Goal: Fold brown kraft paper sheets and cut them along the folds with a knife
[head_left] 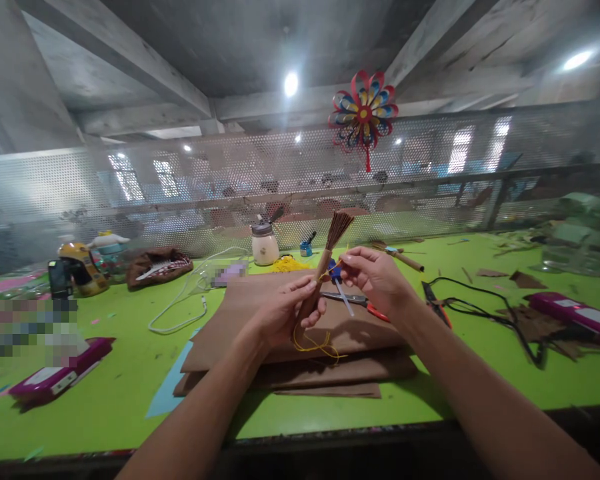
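Wrapped around a rolled brown paper bundle (338, 230) with a fringed top, my left hand (296, 303) keeps it tilted above the table. Yellow string (325, 275) crosses the bundle, and its loose end hangs below my left hand. Pinched between the fingers of my right hand (367, 267) is the other part of this string, pulled to the right. Beneath both hands lies a stack of brown paper sheets (240, 320). Scissors with red handles (375, 311) rest on the stack, close to a blue tool with a clear stick (344, 298), partly hidden by my hands.
The green table (130, 373) carries purple power strips at left (63, 373) and right (575, 310). A black cord (485, 293), a white cable (173, 303), a lidded jar (265, 245) and a yellow string pile (290, 265) lie around. Behind stands a perforated metal screen (190, 180).
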`<action>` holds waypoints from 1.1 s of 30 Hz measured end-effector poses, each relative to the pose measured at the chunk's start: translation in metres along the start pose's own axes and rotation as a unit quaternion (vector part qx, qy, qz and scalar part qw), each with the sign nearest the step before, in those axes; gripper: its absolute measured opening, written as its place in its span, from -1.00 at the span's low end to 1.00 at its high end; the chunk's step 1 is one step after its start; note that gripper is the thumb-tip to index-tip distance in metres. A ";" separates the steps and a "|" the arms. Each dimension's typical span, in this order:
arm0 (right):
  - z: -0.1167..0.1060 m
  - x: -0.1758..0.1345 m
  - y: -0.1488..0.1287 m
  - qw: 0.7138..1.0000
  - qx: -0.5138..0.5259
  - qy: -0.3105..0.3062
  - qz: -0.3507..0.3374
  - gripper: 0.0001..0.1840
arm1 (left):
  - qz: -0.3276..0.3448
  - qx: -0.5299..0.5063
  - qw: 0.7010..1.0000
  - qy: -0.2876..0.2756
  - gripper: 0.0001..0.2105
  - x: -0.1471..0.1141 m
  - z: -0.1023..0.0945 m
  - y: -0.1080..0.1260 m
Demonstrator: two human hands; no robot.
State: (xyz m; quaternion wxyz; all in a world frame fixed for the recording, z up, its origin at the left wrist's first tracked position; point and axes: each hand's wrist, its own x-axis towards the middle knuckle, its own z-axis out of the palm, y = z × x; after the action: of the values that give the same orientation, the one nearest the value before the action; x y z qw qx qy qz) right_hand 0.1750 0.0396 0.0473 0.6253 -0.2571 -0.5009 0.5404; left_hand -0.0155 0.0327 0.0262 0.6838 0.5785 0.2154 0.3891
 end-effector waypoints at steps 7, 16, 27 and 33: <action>0.002 -0.005 -0.003 0.996 0.054 -0.068 -0.020 -0.81 | 0.008 -0.009 1.000 -0.010 -0.81 0.001 0.003 0.000; 0.006 -0.006 0.006 0.996 0.015 -0.090 0.013 -0.81 | 0.020 -0.015 1.000 -0.009 -0.82 0.001 0.008 0.002; 0.008 -0.007 0.006 0.998 -0.012 -0.061 0.002 -0.83 | 0.012 -0.041 0.999 -0.029 -0.80 -0.001 0.012 0.003; 0.009 -0.007 0.003 0.999 0.010 -0.043 0.020 -0.82 | 0.011 -0.043 0.998 -0.033 -0.79 -0.004 0.015 0.005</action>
State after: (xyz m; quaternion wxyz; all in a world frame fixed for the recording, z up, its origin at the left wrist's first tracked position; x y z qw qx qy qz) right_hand 0.1659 0.0316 0.0455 0.5952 -0.2372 -0.5161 0.5684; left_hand -0.0081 0.0204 0.0343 0.7103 0.5635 0.1695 0.3863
